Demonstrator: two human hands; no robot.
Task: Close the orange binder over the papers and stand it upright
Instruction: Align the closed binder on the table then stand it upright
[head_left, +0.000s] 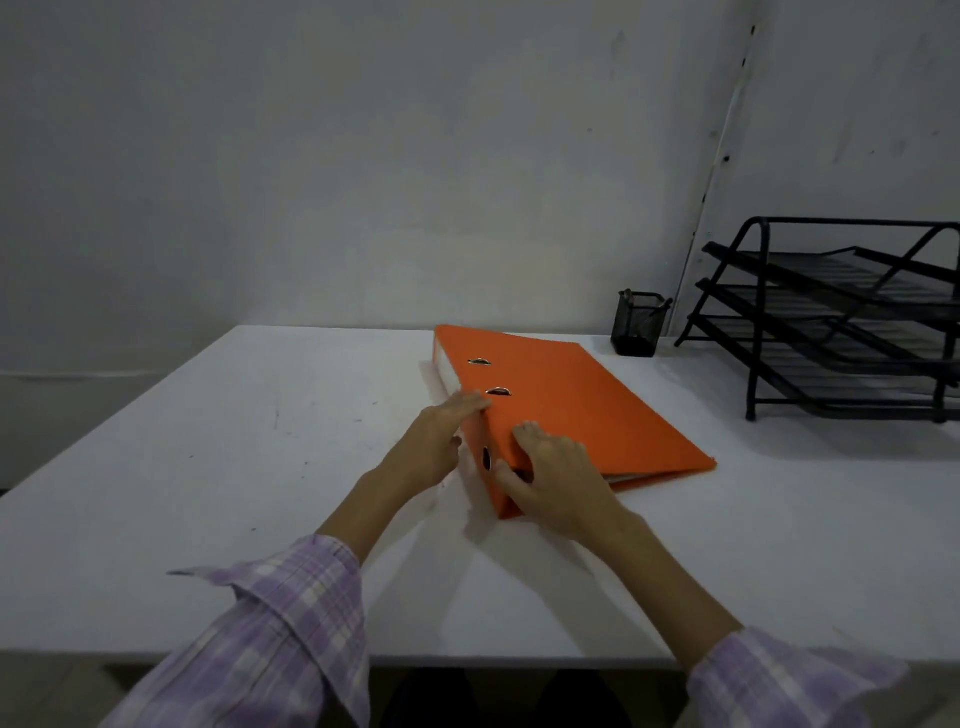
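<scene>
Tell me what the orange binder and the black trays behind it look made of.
Orange binder: probably stiff board with a matte orange covering; the cover lies flat with crisp edges and no shine, and has small shiny metal fittings near the spine. Black trays: apparently black-coated metal wire mesh on a bar frame; the tiers are see-through.

One orange binder (571, 410) lies at the middle of the frame, closed, with two metal slots (489, 376) on its cover and one finger hole (487, 458) in its spine. One stack of papers (447, 366) shows at its upper-left edge. Two hands, a left hand (441, 434) and a right hand (556, 480), rest on it, and two checked sleeves (270, 639) fill the bottom. One white table (234, 467) holds everything. At right stand one mesh pen cup (640, 325) and one black paper rack (841, 317) with three tiers.
</scene>
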